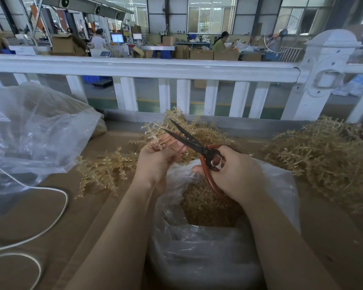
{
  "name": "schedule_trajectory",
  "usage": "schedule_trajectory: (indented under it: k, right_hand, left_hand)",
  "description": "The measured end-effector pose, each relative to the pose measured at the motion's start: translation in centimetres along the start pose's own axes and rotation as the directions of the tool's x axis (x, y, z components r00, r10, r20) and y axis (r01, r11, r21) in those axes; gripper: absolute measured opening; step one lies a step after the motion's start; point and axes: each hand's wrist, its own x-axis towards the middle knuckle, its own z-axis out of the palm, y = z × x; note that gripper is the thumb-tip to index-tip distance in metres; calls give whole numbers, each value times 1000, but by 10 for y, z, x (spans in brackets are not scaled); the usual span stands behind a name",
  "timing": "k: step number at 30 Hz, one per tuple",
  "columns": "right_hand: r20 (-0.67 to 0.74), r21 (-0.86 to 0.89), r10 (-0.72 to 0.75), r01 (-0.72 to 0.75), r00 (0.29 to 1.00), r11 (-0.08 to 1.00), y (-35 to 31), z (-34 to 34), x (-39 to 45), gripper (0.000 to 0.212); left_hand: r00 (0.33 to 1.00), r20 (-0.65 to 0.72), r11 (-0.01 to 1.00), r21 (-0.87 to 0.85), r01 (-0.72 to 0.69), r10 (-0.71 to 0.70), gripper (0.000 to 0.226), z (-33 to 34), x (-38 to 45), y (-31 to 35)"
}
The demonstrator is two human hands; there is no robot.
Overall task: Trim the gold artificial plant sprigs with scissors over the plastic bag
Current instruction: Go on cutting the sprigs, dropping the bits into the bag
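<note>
Directly beneath both grips the plastic bag (222, 237) gapes, trimmings inside. Risk: the parted blades sit close to the left fingers (176, 147) (a nick seems possible). The right hand (235, 172) is wrapped around the scissors (195, 143); the left hand (155, 160) pinches a gold sprig (153, 132), with loose sprigs beyond.
</note>
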Motion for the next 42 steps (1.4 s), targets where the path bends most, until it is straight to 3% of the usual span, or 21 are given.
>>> schedule_trajectory:
  k: [15,19,23,29,34,42]
  right_hand:
    - [-30,-69,-60,57,998,996,-2,-2,-3,78]
    - [-49,-94,-62,57,997,994,-1,0,-3,64]
    - [-89,-77,-58,51,994,996,-2,0,-3,73]
    - [-131,-61,-73,65,989,996,-2,2,-4,78]
    - [-134,-72,-61,52,989,996,-2,4,-3,78]
    - [-144,-64,-65,57,987,996,-1,4,-4,86]
  left_hand:
    - [996,13,996,8,88,-88,14,-5,0,1]
    - [996,42,993,89,80,-84,19,-7,2,0]
    - [997,54,988,144,47,-55,8,-7,1,0]
    - [999,26,976,215,-28,23,16,-4,0,2]
    - [998,34,965,253,-64,58,1,-5,-1,1]
    - [997,36,965,252,-79,72,10,-7,0,2]
